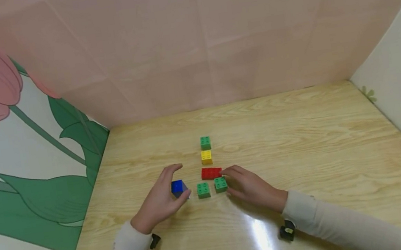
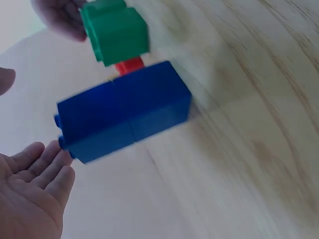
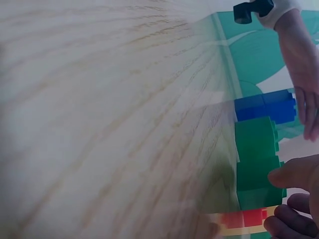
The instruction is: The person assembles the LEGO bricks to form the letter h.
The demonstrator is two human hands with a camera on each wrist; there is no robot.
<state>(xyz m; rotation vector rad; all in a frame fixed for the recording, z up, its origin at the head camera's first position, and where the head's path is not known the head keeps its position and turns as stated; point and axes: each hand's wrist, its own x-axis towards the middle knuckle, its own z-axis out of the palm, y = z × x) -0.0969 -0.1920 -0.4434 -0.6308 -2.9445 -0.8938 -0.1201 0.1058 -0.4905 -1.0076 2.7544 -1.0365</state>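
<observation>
Two stacked blue bricks [image 1: 178, 186] stand upright on the table, seen from the side in the left wrist view as a blue tower [image 2: 124, 112]. My left hand [image 1: 161, 200] is spread around this tower, its straight fingers [image 2: 60, 174] close to the studded top. Two green bricks [image 1: 203, 190] [image 1: 221, 184] lie side by side to the right of it. Behind them lies a longer red brick [image 1: 211, 173]. My right hand [image 1: 251, 186] hovers by the right green brick and the red brick's end; its thumb [image 3: 294, 174] overlaps the green brick [image 3: 259, 184] in the right wrist view.
A yellow brick [image 1: 206, 157] and another green brick [image 1: 205, 142] sit in a line behind the red one. The wooden table [image 1: 302, 136] meets a pink back wall [image 1: 206, 56] and side panels with flowers. Light glares on the tabletop near the front.
</observation>
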